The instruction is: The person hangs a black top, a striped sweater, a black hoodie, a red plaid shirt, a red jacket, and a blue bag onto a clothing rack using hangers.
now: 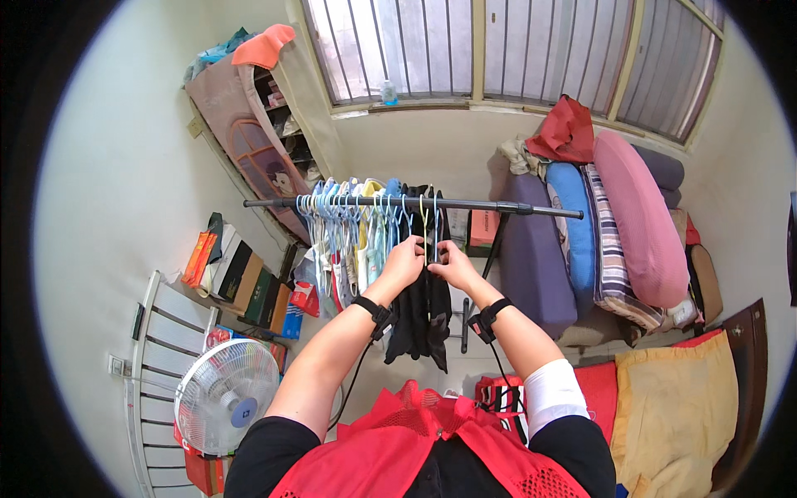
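Note:
Several garments on light-blue and pale plastic hangers (pixel 336 217) hang from a dark horizontal rail (pixel 473 205). Black garments (pixel 415 319) are at the right end of the row, directly in front of me. My left hand (pixel 404 261) is closed at the upper part of one black garment, just below its hanger. Close by on the right, my right hand (pixel 457 267) has its thumb and fingers at the shoulder of the same dark clothing, beside a pale hanger (pixel 425 224). The fingertips partly hide what they pinch. Lighter clothes (pixel 353 257) crowd the rail to the left.
A white fan (pixel 227 397) stands at lower left by a white rail frame (pixel 148 365). Boxes (pixel 249 278) line the left wall near a fabric cabinet (pixel 241 124). On the right are stacked cushions (pixel 635 224), a purple padded block (pixel 535 257) and yellow cloth (pixel 677 407).

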Demonstrator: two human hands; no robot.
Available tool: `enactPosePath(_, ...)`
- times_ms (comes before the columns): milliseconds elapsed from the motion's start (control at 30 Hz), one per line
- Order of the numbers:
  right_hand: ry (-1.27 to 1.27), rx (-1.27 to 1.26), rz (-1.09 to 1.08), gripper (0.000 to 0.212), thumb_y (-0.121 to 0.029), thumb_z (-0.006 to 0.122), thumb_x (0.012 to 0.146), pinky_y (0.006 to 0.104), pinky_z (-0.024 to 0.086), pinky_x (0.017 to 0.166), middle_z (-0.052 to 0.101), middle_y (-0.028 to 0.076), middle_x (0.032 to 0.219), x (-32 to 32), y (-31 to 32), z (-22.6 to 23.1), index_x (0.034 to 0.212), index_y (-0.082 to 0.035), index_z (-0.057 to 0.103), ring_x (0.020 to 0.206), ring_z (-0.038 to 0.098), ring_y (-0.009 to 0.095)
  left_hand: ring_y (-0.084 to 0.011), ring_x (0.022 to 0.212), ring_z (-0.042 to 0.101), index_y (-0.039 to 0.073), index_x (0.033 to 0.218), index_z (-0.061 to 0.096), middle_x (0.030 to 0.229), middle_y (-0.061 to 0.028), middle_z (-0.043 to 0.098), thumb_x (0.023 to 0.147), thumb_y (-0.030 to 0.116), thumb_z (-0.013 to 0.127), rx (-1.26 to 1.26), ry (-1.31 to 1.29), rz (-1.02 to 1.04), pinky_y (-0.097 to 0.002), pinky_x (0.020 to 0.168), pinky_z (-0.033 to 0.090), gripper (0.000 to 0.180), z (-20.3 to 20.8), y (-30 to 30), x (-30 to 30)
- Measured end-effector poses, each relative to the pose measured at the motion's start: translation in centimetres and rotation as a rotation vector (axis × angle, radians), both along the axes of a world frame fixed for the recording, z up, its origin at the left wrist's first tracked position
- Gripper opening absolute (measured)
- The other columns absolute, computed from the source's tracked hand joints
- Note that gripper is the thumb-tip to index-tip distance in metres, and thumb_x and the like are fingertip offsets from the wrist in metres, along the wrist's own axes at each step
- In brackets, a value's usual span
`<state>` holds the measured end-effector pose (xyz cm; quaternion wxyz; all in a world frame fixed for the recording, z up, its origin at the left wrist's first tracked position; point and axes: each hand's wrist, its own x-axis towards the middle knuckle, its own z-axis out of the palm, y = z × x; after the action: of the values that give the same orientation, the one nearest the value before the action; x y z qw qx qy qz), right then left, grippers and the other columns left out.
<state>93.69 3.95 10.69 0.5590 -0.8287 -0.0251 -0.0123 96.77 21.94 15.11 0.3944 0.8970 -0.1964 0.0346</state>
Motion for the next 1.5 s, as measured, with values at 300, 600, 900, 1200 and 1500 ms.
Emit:
enactPosePath(300, 0.267, 0.163, -0.042, 0.083, -0.009, 0.080, 0.084, 0.0311, 0.054, 0.061, 0.073, 0.013, 0.092, -5.5, 1.1, 2.5, 0.153, 0.004, 0.036, 0.073, 0.071, 0.018, -0.0316, 0.089, 0.072, 0.003, 0.114, 0.067, 0.098, -0.0144, 0.075, 0.088, 0.012, 0.070, -0.092, 0.088, -0.166, -0.0419, 0.081, 0.057, 0.028, 0.7, 4.8, -5.7)
enactPosePath(600, 0.519, -0.020, -0.207, 0.058, -0.027, 0.076, 0.092, 0.0309, 0.054, 0.072, 0.073, 0.008, 0.104, -20.0, -2.2, 3.9, 0.140, -0.003, 0.055, 0.087, 0.069, 0.015, -0.0234, 0.082, 0.072, 0.000, 0.110, 0.070, 0.096, -0.0129, 0.075, 0.091, 0.017, 0.068, -0.073, 0.135, -0.493, -0.0366, 0.077, 0.057, 0.025, -1.0, 6.3, -10.3)
enactPosePath(900, 0.567, 0.107, -0.664, 0.051, -0.026, 0.074, 0.093, 0.0289, 0.052, 0.060, 0.072, 0.009, 0.101, -42.9, -5.8, 2.7, 0.134, 0.002, 0.059, 0.078, 0.068, 0.014, -0.0229, 0.088, 0.071, 0.002, 0.112, 0.070, 0.102, -0.0125, 0.074, 0.093, 0.021, 0.068, 0.029, 0.208, -0.803, -0.0358, 0.083, 0.056, 0.027, -2.7, -1.4, -18.7)
enactPosePath(1200, 0.600, 0.378, -1.010, 0.034, -0.021, 0.065, 0.100, 0.0264, 0.053, 0.061, 0.072, 0.008, 0.101, -65.6, -9.8, -4.4, 0.129, -0.004, 0.059, 0.078, 0.069, 0.014, -0.0317, 0.095, 0.072, 0.001, 0.107, 0.072, 0.103, -0.0171, 0.075, 0.090, 0.021, 0.067, 0.100, 0.281, -1.043, -0.0412, 0.086, 0.056, 0.026, -7.0, -11.3, -30.7)
enactPosePath(1500, 0.660, 0.667, -1.164, 0.031, -0.012, 0.067, 0.095, 0.0272, 0.046, 0.051, 0.069, 0.008, 0.087, -75.6, -13.3, -17.6, 0.123, 0.000, 0.059, 0.065, 0.063, 0.016, -0.0299, 0.092, 0.073, 0.005, 0.110, 0.073, 0.101, -0.0149, 0.076, 0.090, 0.025, 0.070, 0.381, 0.348, -1.091, -0.0408, 0.084, 0.057, 0.028, -14.9, -19.9, -40.8)
